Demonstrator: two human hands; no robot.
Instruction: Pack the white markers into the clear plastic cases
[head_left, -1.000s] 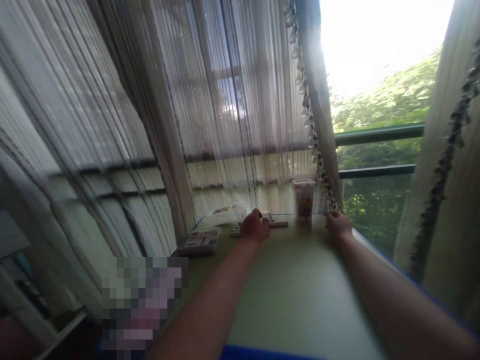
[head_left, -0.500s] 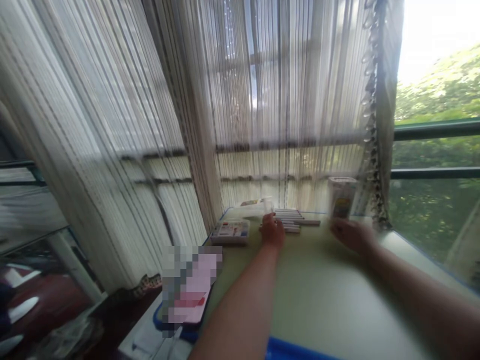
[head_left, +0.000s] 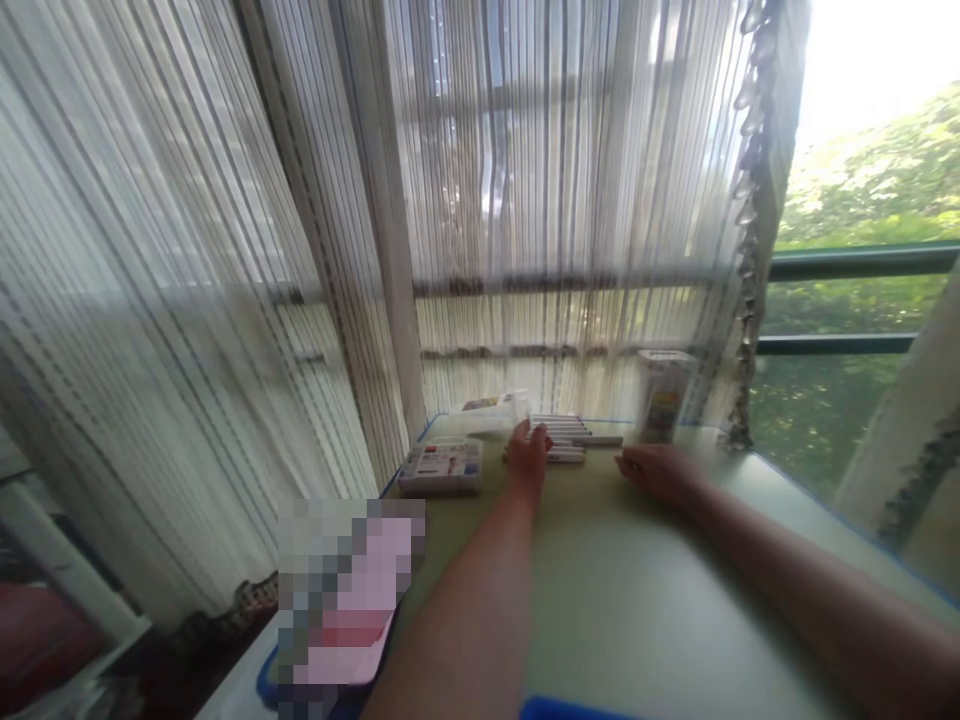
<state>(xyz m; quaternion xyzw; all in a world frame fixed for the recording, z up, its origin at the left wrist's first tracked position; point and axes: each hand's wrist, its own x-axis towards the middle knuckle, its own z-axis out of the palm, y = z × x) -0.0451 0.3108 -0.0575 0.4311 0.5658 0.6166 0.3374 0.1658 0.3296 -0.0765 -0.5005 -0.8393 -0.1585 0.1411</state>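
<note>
My left hand (head_left: 530, 457) reaches to the left ends of several slim white markers (head_left: 566, 430) lying side by side. Its fingers are curled at them, though the tips are partly hidden. My right hand (head_left: 654, 468) rests low over the table, just right of the markers' ends and in front of an upright white box (head_left: 665, 396) with a coloured label. The right fingers are bent together; whether anything small is inside them does not show. Left of my left hand lies a flat clear-and-white case (head_left: 440, 466) with printed labels. Behind it is a white, partly transparent package (head_left: 487, 412).
The pale green table (head_left: 615, 590) has a blue edge. A phone-like pink panel (head_left: 360, 600), partly pixelated, lies at the left edge. Striped sheer curtains (head_left: 525, 200) hang right behind the table, and a green railing (head_left: 862, 262) runs outside at the right.
My right hand has moved left, away from the base of the upright box, toward the markers' ends. My left hand stays at the markers. The view has turned slightly to the right.
</note>
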